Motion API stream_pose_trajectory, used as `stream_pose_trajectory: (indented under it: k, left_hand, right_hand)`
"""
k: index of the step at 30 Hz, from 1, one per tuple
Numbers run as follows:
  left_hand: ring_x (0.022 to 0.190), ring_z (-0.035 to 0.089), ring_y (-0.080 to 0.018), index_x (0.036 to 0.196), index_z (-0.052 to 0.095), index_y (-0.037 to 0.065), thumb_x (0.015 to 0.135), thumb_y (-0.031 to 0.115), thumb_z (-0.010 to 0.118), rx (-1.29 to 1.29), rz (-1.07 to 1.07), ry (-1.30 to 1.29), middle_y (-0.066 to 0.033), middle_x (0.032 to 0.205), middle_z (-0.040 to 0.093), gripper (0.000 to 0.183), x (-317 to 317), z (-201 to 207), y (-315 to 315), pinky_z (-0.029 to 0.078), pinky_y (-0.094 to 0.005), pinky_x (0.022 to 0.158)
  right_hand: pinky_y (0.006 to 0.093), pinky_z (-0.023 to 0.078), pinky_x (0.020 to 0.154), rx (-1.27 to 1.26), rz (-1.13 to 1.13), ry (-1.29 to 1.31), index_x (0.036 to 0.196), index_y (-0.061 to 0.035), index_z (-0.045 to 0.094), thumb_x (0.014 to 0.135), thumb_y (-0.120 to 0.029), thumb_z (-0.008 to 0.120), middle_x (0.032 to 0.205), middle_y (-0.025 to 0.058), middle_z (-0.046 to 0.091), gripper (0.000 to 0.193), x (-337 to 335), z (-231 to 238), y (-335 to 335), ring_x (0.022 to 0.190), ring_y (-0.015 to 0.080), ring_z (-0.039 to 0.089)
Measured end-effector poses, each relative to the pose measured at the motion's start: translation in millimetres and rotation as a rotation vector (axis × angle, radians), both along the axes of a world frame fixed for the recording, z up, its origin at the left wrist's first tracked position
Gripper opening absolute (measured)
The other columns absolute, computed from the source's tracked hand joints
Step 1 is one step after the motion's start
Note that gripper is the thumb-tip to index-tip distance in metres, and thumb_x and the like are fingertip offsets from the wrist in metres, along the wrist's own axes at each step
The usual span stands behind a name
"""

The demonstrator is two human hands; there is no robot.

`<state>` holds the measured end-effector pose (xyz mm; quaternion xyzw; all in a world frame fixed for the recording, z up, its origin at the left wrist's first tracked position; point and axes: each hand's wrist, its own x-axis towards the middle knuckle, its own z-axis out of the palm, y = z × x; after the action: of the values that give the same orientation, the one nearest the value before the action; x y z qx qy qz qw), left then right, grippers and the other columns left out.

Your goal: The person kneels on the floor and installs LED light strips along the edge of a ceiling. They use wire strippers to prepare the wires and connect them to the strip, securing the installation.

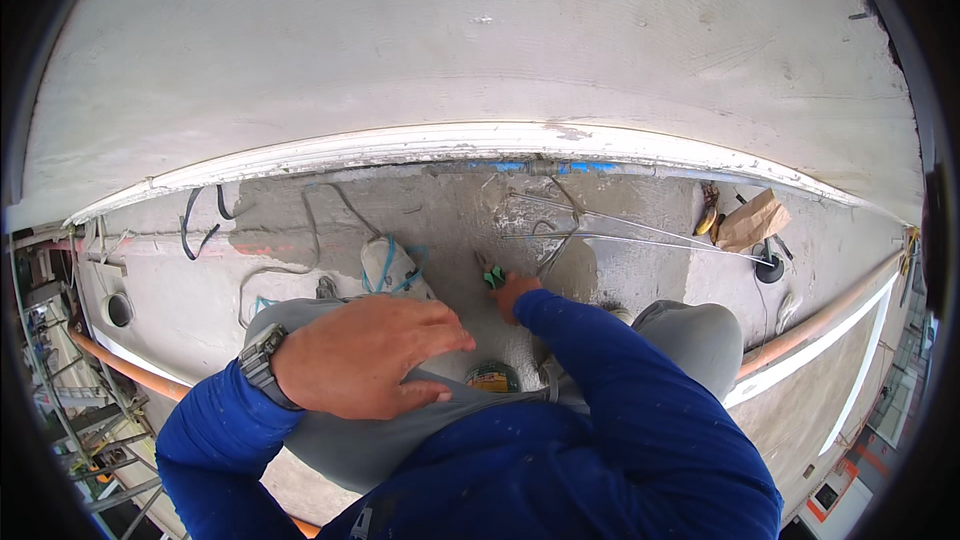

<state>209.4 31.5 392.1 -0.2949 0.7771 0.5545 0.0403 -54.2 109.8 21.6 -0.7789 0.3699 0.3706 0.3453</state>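
Green is the handle end of the small tool (493, 277) that the right hand (513, 292) has hold of. The fingers are curled in around it, and the tool pokes out past them on the left side of the hand. Its thin grey end points up and left, close to the wet grey floor (460, 225). I cannot tell if the tip is touching the floor.

The left hand (365, 355) is well apart from the tool, over the left leg (340, 450). Its thumb and fingers are spread a bit, with a gap between them, and it holds nothing. A grey watch (262, 365) is on that wrist. Both sleeves are blue.

Left of the tool is a pale lump (390, 265) with blue string (376, 278) on it. A green tub (493, 376) sits between the legs. Off to the right are long thin rods (640, 237), a brown paper bag (753, 222) and a round black thing (769, 269). A big pale wall (480, 50) stands in front.
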Motion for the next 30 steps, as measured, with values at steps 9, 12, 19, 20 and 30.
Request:
stream_pose_trajectory:
  k: [9, 12, 19, 20, 30]
  left_hand:
    - [0.118, 0.062, -0.0359, 0.134, 0.059, 0.004, 0.093, 0.025, 0.076, 0.057, -0.037, 0.051, -0.0137, 0.130, 0.061, 0.049, -10, 1, -5, 0.052, -0.0448, 0.098]
    - [0.122, 0.061, -0.0361, 0.136, 0.058, 0.005, 0.093, 0.025, 0.076, 0.071, -0.082, -0.003, -0.0137, 0.134, 0.060, 0.050, -16, 2, -9, 0.051, -0.0453, 0.101]
    - [0.122, 0.061, -0.0363, 0.136, 0.058, 0.006, 0.094, 0.025, 0.076, 0.022, -0.095, 0.007, -0.0132, 0.134, 0.060, 0.050, -22, -1, -10, 0.051, -0.0459, 0.100]
    - [0.121, 0.061, -0.0364, 0.136, 0.058, 0.006, 0.093, 0.025, 0.076, 0.025, -0.093, 0.003, -0.0132, 0.134, 0.060, 0.050, -22, -1, -10, 0.051, -0.0460, 0.099]
    - [0.118, 0.062, -0.0374, 0.136, 0.058, 0.007, 0.093, 0.025, 0.076, 0.009, -0.061, -0.014, -0.0132, 0.131, 0.061, 0.050, -18, -8, -10, 0.052, -0.0470, 0.097]
  right_hand:
    - [0.0518, 0.056, 0.098, -0.083, -0.173, -0.185, 0.135, -0.0178, 0.066, 0.093, -0.016, 0.059, 0.136, 0.0259, 0.053, 0.043, -1, 2, -5, 0.112, 0.0438, 0.068]
    - [0.0531, 0.056, 0.096, -0.121, -0.315, -0.278, 0.133, -0.0140, 0.067, 0.094, -0.017, 0.058, 0.135, 0.0254, 0.052, 0.040, -6, 6, -10, 0.109, 0.0445, 0.068]
    - [0.0512, 0.055, 0.100, -0.089, -0.287, -0.146, 0.137, -0.0135, 0.066, 0.093, -0.019, 0.061, 0.149, 0.0266, 0.047, 0.045, -6, 7, -8, 0.115, 0.0437, 0.068]
    - [0.0511, 0.055, 0.100, -0.083, -0.293, -0.124, 0.136, -0.0132, 0.067, 0.092, -0.020, 0.062, 0.148, 0.0269, 0.048, 0.044, -5, 6, -9, 0.115, 0.0439, 0.068]
    - [0.0495, 0.058, 0.096, -0.010, -0.238, 0.007, 0.122, -0.0076, 0.076, 0.092, -0.020, 0.062, 0.128, 0.0195, 0.068, 0.035, -8, -3, -14, 0.114, 0.0369, 0.071]
